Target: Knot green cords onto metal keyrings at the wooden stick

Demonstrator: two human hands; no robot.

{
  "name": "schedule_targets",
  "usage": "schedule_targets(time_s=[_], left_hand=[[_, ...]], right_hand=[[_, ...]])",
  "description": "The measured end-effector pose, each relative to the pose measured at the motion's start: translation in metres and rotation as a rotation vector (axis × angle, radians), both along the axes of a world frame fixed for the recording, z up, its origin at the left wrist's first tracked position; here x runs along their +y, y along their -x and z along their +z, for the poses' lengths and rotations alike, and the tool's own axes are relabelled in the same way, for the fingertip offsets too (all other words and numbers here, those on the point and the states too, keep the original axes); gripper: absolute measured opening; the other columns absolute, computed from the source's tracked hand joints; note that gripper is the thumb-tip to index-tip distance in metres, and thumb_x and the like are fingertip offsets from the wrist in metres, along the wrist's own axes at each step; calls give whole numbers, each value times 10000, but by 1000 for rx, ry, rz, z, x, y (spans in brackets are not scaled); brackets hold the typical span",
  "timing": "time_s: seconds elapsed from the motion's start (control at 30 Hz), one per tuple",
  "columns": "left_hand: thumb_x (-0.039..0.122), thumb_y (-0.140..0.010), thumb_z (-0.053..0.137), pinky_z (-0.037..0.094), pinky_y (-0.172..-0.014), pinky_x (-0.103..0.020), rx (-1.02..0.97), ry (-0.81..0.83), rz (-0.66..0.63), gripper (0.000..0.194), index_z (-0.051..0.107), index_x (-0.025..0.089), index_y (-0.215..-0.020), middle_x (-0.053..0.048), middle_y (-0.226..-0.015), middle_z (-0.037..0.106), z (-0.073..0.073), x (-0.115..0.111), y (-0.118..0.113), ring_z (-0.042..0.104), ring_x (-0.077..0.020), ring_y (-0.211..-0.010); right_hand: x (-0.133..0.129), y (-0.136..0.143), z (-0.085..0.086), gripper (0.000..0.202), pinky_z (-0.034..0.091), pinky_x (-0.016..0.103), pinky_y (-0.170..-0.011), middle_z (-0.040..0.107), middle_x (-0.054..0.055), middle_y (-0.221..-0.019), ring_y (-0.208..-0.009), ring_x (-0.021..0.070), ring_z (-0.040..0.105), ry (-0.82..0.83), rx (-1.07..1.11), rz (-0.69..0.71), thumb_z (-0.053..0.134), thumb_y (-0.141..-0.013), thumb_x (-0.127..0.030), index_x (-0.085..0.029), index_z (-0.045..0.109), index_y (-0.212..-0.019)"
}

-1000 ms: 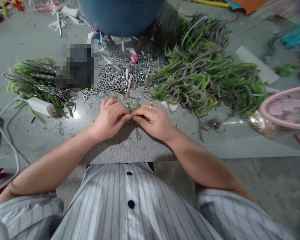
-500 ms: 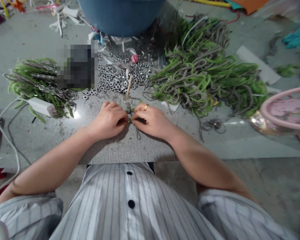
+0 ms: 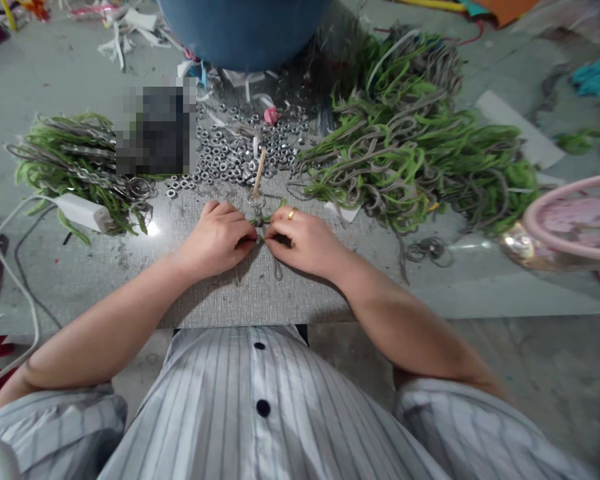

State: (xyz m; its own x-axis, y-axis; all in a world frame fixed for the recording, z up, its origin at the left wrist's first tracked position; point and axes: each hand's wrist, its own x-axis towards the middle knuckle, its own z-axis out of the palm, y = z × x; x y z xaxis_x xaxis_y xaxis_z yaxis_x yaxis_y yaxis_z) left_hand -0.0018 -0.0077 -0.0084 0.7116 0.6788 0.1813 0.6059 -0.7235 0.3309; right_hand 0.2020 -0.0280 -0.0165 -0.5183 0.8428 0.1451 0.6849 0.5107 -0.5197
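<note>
My left hand [image 3: 220, 239] is closed in a pinch on a small green and grey cord piece [image 3: 261, 221] at the table's front middle. Facing it, my right hand [image 3: 305, 241], with a gold ring on one finger, pinches the same piece from the right. The two sets of fingertips almost meet, and they partly hide the cords. A thin grey loop [image 3: 279, 269] hangs from the piece toward me. Just beyond it lie a metal ring [image 3: 256, 200] and a light wooden stick [image 3: 259, 171]. Many loose metal nuts [image 3: 220, 155] are spread behind these.
Green and grey cords [image 3: 390, 147] form a big heap at right; a bundle with metal chains [image 3: 80, 157] is at left. A blue basin [image 3: 245, 33] stands at the back. A white adapter [image 3: 84, 212] with cable lies left, a pink-rimmed item [image 3: 530, 217] right.
My fingertips have shifted very slightly around the cord piece. Both hands stay at almost the same place, and the view has moved a little.
</note>
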Motion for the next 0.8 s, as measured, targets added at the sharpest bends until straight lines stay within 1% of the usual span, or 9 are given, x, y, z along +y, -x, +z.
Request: schedule_targets(time_s=[0.23,0.47,0.67,0.8], left_hand=[[208,-830,557,334,-784,-365,3,-15,3,126,680,186,-820,-26,-722,663,0,0,0,552,-210,-828],[207,-837,559,337,-784,-363,-7,-54,-4,131,690,191,-831,-19,-717,667,-2,1,1,560,-204,-823],[216,-840,582,343,-790,-374,-1,-69,-1,125,702,190,-820,-22,-723,677,-5,2,1,568,-208,-826],[206,-852,571,349,-790,-373,-3,-86,14,144,704,196,-795,-15,-689,670,-7,2,0,572,-199,-809]], right_hand=[[-1,2,2,126,396,291,-661,637,73,-909,-802,186,594,11,-46,-22,531,-841,-204,-179,642,-788],[-1,3,-1,137,423,297,-686,648,78,-911,-836,195,611,-11,14,-36,533,-856,-210,-181,648,-787],[0,3,-4,122,447,302,-693,657,75,-889,-814,194,622,-32,50,-55,560,-847,-200,-175,669,-796],[1,2,-5,140,455,305,-694,662,78,-891,-811,194,626,-41,76,-46,563,-861,-211,-171,684,-803]])
